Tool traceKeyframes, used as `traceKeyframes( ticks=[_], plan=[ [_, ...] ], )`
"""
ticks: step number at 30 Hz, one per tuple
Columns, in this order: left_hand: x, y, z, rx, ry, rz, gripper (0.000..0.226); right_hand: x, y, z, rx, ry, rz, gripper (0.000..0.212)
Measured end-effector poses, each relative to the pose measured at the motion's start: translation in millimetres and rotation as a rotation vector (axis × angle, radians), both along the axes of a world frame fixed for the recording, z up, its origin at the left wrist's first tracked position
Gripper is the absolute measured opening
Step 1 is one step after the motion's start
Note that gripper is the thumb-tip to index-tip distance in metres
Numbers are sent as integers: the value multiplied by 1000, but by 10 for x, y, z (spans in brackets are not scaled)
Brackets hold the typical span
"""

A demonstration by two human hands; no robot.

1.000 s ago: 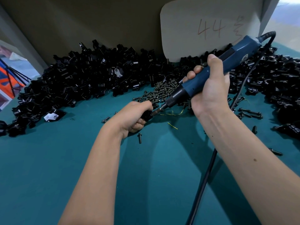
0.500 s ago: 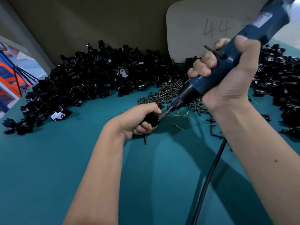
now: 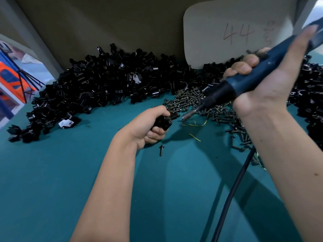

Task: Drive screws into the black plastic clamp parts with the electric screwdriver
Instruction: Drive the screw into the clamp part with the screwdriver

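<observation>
My left hand (image 3: 148, 126) grips a black plastic clamp part (image 3: 163, 121) just above the teal table, with a screw head sticking out of its right side. My right hand (image 3: 267, 81) holds the blue electric screwdriver (image 3: 248, 82) tilted down to the left. Its bit tip (image 3: 185, 117) hangs a short way right of the clamp, not touching it. A pile of dark screws (image 3: 197, 100) lies right behind the tip. The far end of the tool is blurred.
A big heap of black clamp parts (image 3: 97, 86) runs along the back wall and another heap (image 3: 311, 95) sits at the right. One loose screw (image 3: 161, 150) lies below my left hand. The tool's black cable (image 3: 234, 191) crosses the teal table (image 3: 52, 189). A card marked 44 (image 3: 237, 34) leans behind.
The screwdriver bit has pulled back to the right, out of the clamp part it was pressed into. My right hand has shifted right and tilted the tool flatter.
</observation>
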State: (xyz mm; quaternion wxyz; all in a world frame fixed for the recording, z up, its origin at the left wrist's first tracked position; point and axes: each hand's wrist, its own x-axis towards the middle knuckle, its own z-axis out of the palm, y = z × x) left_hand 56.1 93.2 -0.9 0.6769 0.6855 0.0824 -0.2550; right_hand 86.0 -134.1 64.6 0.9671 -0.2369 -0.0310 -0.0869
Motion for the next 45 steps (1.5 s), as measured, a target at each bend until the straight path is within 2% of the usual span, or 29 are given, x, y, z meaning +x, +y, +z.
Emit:
traceKeyframes(
  ticks=[2,4,6,8,10,13,22,28,32,34,37,39,42,45],
  plan=[
    [-24,-57,-21,39,-131,102,36,42,-59,3,72,41,-29,51],
    [-41,-188,-91,315,-414,212,28,48,-59,-47,48,103,-71,50],
    [-25,-315,-180,596,-680,215,33,42,-17,-117,19,154,-74,45],
    [0,-341,-256,753,-783,190,39,56,15,-173,32,198,-62,39],
    [29,-313,-291,824,-815,212,38,81,23,-196,47,222,-52,34],
    [38,-309,-312,836,-825,225,33,106,27,-222,58,236,-47,30],
    [46,-308,-296,814,-844,229,34,134,-3,-265,37,251,-63,36],
    [26,-283,-305,852,-866,206,25,120,0,-259,12,243,-67,36],
    [24,-282,-312,922,-890,214,33,116,12,-257,-21,251,-86,43],
    [21,-282,-308,925,-883,281,38,119,15,-253,-40,274,-135,47],
    [34,-260,-286,866,-810,438,44,133,21,-292,-170,312,-189,52],
    [39,-240,-281,746,-767,487,42,158,57,-362,-329,362,-158,47],
    [44,-210,-281,611,-722,435,34,212,133,-470,-535,411,-41,35],
    [57,-189,-271,516,-699,368,37,222,207,-571,-716,383,58,25]
  ],
)
